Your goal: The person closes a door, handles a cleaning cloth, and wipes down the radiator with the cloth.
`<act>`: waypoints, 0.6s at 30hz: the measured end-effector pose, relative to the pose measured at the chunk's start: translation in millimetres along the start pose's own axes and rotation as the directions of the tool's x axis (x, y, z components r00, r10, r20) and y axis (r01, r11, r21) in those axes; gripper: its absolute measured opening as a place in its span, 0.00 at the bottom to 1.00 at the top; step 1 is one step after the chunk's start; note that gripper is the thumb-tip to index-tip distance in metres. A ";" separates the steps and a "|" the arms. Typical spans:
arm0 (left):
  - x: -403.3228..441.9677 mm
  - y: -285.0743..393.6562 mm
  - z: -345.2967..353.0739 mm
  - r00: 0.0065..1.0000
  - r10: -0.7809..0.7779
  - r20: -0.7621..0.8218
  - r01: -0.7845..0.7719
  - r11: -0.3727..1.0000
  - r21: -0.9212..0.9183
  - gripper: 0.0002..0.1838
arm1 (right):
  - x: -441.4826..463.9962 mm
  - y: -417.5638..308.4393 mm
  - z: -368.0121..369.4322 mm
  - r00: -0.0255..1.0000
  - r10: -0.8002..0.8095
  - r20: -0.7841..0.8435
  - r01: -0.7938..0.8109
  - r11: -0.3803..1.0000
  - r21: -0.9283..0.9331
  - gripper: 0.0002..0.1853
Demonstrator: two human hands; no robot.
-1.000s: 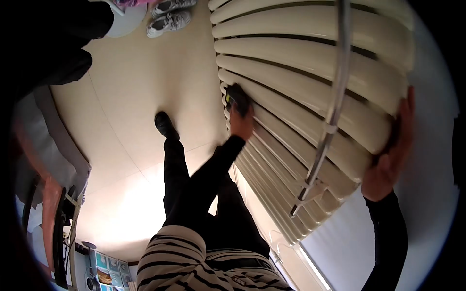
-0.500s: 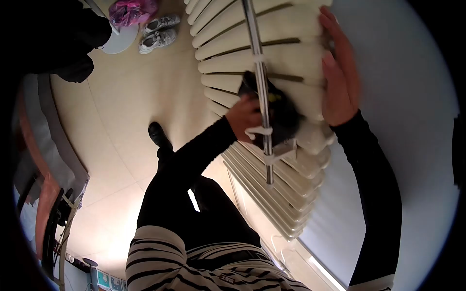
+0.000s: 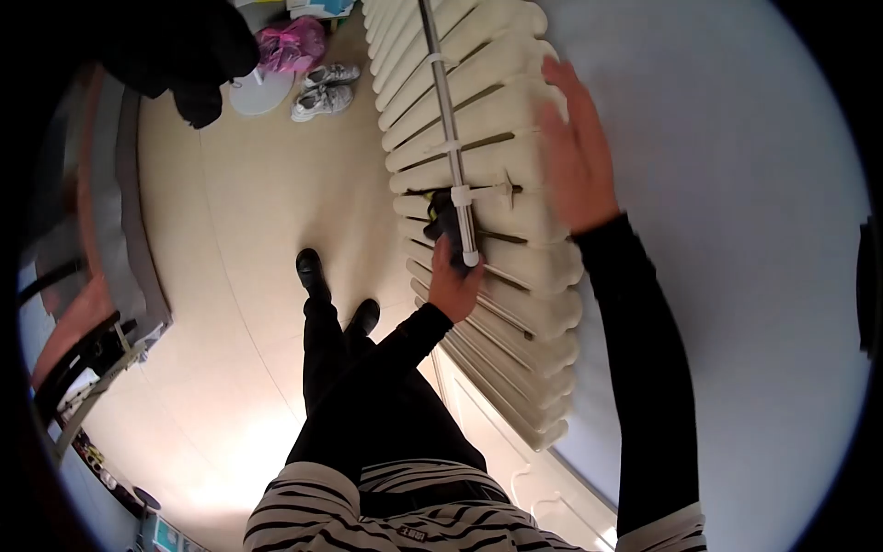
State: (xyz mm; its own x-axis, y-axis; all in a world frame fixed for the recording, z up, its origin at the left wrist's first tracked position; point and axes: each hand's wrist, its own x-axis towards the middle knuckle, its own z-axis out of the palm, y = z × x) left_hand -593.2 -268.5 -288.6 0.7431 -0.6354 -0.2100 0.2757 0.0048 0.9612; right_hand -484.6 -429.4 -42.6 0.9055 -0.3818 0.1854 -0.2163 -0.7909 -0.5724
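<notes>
My left hand (image 3: 453, 287) is at the lower end of a chrome rail (image 3: 445, 106) and grips a dark cloth (image 3: 448, 221) with a yellow-green mark. The cloth lies against the cream ribbed radiator (image 3: 497, 110), partly hidden behind the rail. Some fingers of this hand are out of sight behind the cloth and rail. On the other side, my right hand (image 3: 581, 156) hovers by the radiator's edge and the pale wall, fingers stretched out and somewhat blurred. It holds nothing.
White brackets (image 3: 463, 195) fix the rail to the radiator. On the floor stand grey-white sneakers (image 3: 324, 97), beside a pink plastic bag (image 3: 292, 44) and a round white base (image 3: 262, 92). Dark hanging fabric (image 3: 184, 46) is at upper left, and a bed-like edge (image 3: 138, 212) runs below it.
My left hand and the cloth have moved down along the radiator, to the rail's end. My right hand has come away from the radiator's edge. The view has shifted.
</notes>
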 end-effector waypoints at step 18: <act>60.9 -9.5 -42.8 0.914 0.382 0.139 -0.401 0.904 0.149 0.34 | -46.0 18.7 26.5 0.997 -0.013 0.077 0.034 0.962 -0.272 0.37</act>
State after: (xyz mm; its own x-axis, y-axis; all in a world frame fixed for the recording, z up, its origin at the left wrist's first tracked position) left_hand -524.4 -274.1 -318.2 0.6994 -0.6862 0.2001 -0.1391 0.1439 0.9798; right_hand -520.5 -413.9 -83.0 0.9336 -0.3334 0.1313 -0.2767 -0.9036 -0.3270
